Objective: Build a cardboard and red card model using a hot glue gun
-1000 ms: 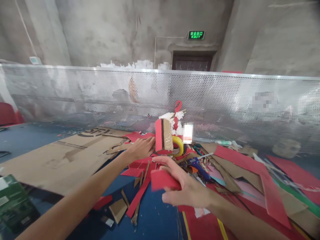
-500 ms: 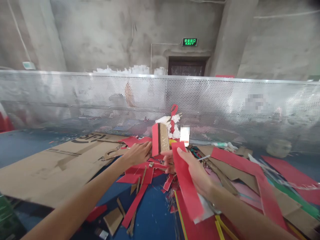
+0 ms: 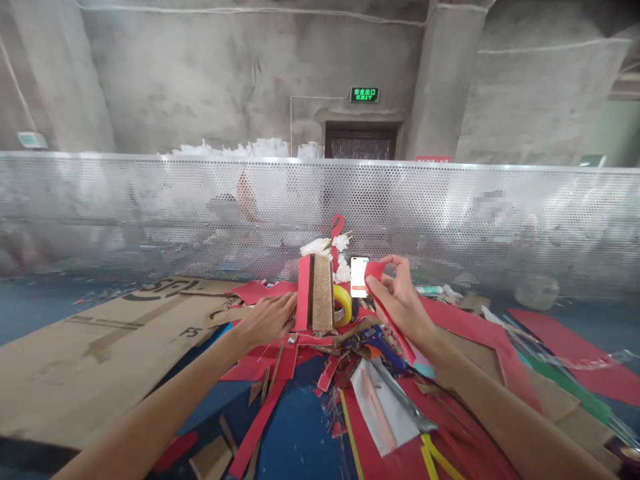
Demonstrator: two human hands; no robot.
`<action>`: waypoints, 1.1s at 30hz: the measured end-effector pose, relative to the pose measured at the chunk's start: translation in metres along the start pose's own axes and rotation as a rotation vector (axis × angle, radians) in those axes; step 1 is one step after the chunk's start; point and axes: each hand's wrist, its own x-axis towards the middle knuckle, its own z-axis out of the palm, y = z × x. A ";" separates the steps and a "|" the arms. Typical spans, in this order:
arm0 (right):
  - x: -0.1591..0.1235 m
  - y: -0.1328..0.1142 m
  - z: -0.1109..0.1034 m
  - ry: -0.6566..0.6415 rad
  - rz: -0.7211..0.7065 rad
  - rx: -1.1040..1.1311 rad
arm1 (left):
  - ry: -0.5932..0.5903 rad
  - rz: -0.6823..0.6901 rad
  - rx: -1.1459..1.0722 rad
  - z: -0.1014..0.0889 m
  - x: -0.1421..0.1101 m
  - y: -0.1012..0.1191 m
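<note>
A box-like cardboard piece [image 3: 323, 295] stands on the table, with one red side and a tan face smeared with something shiny. My left hand [image 3: 267, 320] lies against its left edge, palm down, fingers stretched out and fingertips touching it. On the right, my right hand [image 3: 403, 300] pinches a strip of red paper [image 3: 374, 271] between thumb and fingers. The strip's upper end curls up and its lower part hangs along the palm. Below that hand rests a blue glue gun [image 3: 373, 339]. A yellow tape roll [image 3: 345, 305] stands beside the cardboard piece.
A lit phone [image 3: 358, 283] leans near the perforated metal screen [image 3: 175, 207]. Flattened cardboard [image 3: 115, 353] covers the left. Red scraps [image 3: 265, 420], a white sheet [image 3: 380, 417], yellow handles [image 3: 435, 457] and a red sheet [image 3: 465, 323] crowd the front and right.
My right hand has lifted the red strip up and away from the cardboard piece, uncovering the glue gun, tape roll and white sheet. The left hand stays at the cardboard. The view has shifted slightly.
</note>
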 end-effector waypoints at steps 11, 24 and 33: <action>0.017 0.005 -0.023 -0.003 -0.154 -0.358 | 0.003 0.030 0.008 0.003 0.001 0.007; 0.023 0.013 -0.045 -0.019 0.013 0.238 | 0.009 -0.006 -0.004 0.000 0.001 0.009; 0.022 0.014 -0.031 0.018 0.113 0.234 | 0.011 0.049 0.045 -0.003 0.003 0.015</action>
